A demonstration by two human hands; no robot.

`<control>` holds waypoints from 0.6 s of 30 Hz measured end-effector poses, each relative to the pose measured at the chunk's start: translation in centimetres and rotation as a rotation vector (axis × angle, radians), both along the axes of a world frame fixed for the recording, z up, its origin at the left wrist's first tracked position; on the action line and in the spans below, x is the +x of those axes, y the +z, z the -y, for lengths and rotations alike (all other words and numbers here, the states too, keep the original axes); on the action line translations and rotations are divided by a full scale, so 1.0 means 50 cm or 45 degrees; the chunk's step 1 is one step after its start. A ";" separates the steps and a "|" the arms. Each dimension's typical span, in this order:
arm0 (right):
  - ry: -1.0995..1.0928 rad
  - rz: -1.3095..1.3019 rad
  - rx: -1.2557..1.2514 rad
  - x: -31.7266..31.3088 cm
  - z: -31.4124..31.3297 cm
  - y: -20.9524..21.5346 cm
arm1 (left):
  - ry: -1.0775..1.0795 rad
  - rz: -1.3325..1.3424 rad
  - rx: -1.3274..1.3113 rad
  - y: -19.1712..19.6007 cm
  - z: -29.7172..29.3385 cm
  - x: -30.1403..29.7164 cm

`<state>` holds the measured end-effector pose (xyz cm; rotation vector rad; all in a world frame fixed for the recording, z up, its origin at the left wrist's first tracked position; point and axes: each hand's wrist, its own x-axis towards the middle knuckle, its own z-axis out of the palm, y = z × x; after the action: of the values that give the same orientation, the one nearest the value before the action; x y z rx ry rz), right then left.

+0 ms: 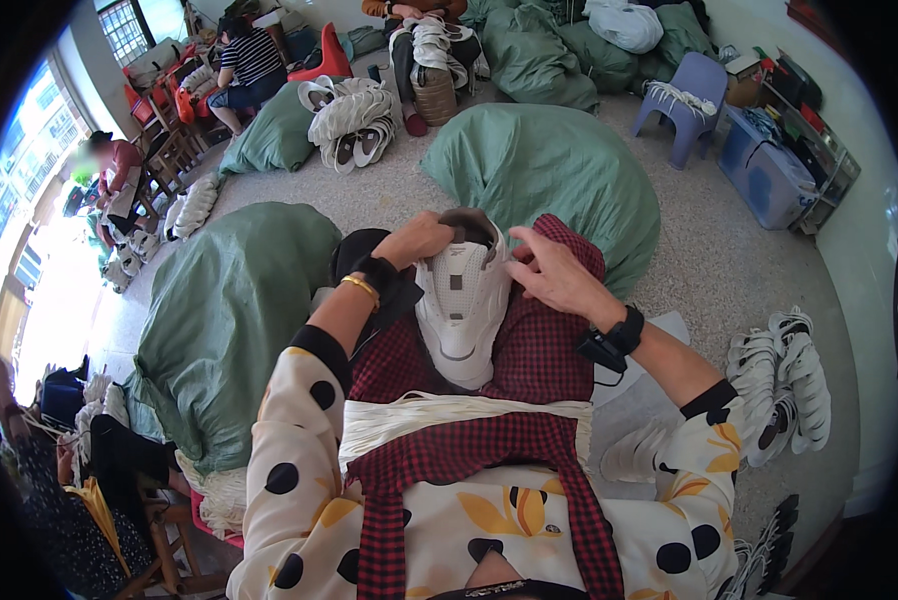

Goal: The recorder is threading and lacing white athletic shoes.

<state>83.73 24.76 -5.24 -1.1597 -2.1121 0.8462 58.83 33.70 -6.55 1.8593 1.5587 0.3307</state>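
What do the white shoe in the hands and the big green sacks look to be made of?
White shoe: seemingly smooth leather or synthetic, matte with stitched panels, pale rubbery-looking sole. Green sacks: likely woven plastic fabric; thin, creased, faintly sheened.

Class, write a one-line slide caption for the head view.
Both hands, left hand and right hand, hold a white sneaker over a red checked apron.

I hold a white shoe on my lap, in the middle of what I see. It stands on end, with its toe pointing down to 6 o'clock and its open top up at 12 o'clock. The shoe is mostly white with a grey stripe low on the side. My left hand grips its top at 11 o'clock. My right hand touches its top edge at 1 o'clock.
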 end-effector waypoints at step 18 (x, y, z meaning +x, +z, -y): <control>-0.057 0.289 0.692 -0.109 0.021 -0.016 | 0.097 0.557 0.333 0.008 0.151 -0.066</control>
<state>78.29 23.71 -6.07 -1.0322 -2.2827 0.0963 55.55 26.17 -6.16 1.7639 1.3298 0.9471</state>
